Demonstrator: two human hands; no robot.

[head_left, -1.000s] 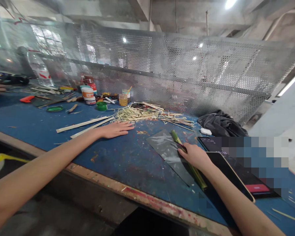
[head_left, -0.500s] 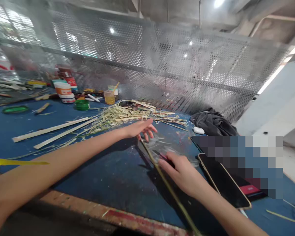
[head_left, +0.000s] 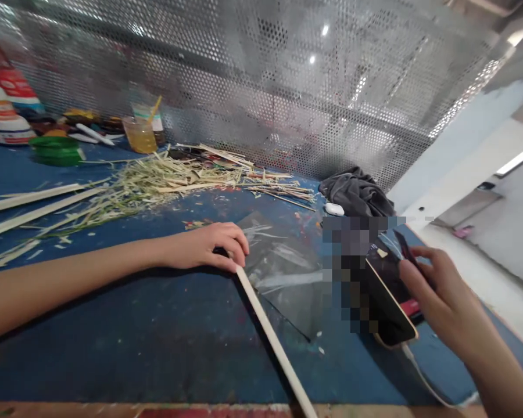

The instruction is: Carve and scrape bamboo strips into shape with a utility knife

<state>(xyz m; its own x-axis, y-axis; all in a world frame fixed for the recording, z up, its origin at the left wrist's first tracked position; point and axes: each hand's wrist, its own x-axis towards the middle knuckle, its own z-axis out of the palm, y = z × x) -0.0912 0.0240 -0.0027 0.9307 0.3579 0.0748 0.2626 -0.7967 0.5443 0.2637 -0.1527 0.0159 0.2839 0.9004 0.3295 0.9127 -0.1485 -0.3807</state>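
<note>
My left hand (head_left: 220, 245) rests on the blue tabletop, its fingers closed on the far end of a pale bamboo strip (head_left: 270, 337). From there the strip runs toward me, past the table's front edge. Off to the right, my right hand (head_left: 444, 293) is raised above the phone side of the table. It grips a dark, reddish flat tool (head_left: 407, 252) with a narrow tip, perhaps a knife; its exact kind is unclear. A scuffed clear sheet (head_left: 287, 261) lies just right of my left hand.
Bamboo shavings (head_left: 157, 180) are heaped toward the back, with cut strips (head_left: 39, 215) at the left. A phone (head_left: 386, 307) with a cable, a white earphone case (head_left: 333, 209) and dark cloth (head_left: 357, 191) lie right. A jar (head_left: 140, 134) stands before the perforated metal screen (head_left: 244, 87).
My right hand has moved right, away from the strip, with the tool in it. The strip now shows its pale face instead of a greenish one. The view has shifted.
</note>
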